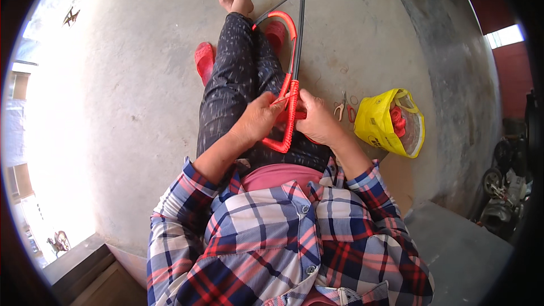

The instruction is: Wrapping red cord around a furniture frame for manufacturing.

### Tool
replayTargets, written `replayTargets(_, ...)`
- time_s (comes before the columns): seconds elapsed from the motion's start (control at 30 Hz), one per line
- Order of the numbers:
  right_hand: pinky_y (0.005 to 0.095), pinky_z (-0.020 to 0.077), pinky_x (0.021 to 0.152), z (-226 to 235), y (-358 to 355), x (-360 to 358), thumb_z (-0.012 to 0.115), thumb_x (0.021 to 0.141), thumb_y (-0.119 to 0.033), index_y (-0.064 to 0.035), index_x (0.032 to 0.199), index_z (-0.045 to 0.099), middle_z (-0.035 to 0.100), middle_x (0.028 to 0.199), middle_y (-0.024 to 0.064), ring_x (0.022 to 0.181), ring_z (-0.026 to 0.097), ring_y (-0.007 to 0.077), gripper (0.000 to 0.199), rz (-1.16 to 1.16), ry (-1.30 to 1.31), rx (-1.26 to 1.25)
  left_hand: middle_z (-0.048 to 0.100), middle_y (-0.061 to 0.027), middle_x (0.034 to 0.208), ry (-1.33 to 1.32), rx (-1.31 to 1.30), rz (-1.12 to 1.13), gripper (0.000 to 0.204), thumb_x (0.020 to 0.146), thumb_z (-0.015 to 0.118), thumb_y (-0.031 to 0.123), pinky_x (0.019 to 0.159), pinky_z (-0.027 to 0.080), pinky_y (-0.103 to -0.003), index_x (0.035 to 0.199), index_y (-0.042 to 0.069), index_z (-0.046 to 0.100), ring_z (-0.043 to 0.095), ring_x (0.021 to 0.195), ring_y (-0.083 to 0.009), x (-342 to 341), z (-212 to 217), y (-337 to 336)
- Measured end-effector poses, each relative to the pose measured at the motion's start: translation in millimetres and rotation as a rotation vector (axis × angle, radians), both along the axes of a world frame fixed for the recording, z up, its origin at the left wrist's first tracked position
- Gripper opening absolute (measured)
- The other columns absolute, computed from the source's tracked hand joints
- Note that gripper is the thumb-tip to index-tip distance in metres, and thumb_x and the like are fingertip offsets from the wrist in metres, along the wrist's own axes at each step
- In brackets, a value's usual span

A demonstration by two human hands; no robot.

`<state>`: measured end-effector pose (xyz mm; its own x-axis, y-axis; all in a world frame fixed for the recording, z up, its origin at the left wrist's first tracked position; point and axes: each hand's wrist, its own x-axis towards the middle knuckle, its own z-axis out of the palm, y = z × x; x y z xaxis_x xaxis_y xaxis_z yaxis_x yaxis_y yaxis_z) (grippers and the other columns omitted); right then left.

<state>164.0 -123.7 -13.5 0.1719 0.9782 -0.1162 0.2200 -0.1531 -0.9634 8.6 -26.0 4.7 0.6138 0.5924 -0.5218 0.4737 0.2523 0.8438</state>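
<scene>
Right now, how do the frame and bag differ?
The frame is slim and black, partly wrapped in red; the bag is bulky and yellow. The frame is between the left hand and right hand, while the bag sits open on the floor. Both show red: the frame's wrapping, the bag's bundle.
</scene>
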Motion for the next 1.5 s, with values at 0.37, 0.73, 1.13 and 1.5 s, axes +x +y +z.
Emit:
replayTargets(0.37,0.0306,0.0450,0.093,78.2,-9.4,3.9,0.069,0.083,-0.015,0.0019,0.113,0.058,0.049,0.133,0.0063,0.112,0.054,0.0166,0.036,0.018,-0.314,0.451,0.058,-0.0019,0.077,-0.544,0.616,0.072,0.014,0.093,0.051,0.014,0.056,0.041,-0.022,0.088,0.002,0.054,0.050,0.061,-0.0079,18.7,83.8,-3.1)
replayTargets(0.73,0.0417,0.0448,0.082,123.6,-72.0,143.6,0.053,0.085,-0.015,-0.0062,0.086,0.054,0.048,0.073,0.0018,0.066,0.049,0.0161,0.009,-0.442,0.826,0.678,0.053,0.0041,0.081,-0.432,-0.216,0.175,0.015,0.091,0.057,0.023,0.060,0.034,-0.021,0.095,0.009,0.057,0.045,0.066,-0.0052,23.2,44.4,30.4)
replayTargets(1.13,0.0307,0.0471,0.056,-19.0,-13.1,53.1,0.059,0.084,-0.019,-0.0067,0.085,0.055,0.053,0.063,0.0034,0.056,0.054,0.0159,0.013,-0.396,0.768,0.141,0.054,-0.0058,0.103,-0.309,0.007,0.201,0.045,0.074,0.056,0.007,0.092,0.039,-0.028,0.118,0.001,0.052,0.052,0.099,-0.0182,32.2,-11.7,34.8)
replayTargets(1.5,0.0284,0.0422,0.050,37.1,-16.1,61.8,0.059,0.083,-0.009,-0.0072,0.083,0.055,0.048,0.057,0.0004,0.047,0.046,0.0125,0.005,-0.334,0.802,0.235,0.053,-0.0034,0.069,-0.426,-0.650,0.183,0.011,0.082,0.045,0.010,0.055,0.039,-0.029,0.085,0.008,0.055,0.047,0.058,-0.0165,50.6,-14.4,36.5)
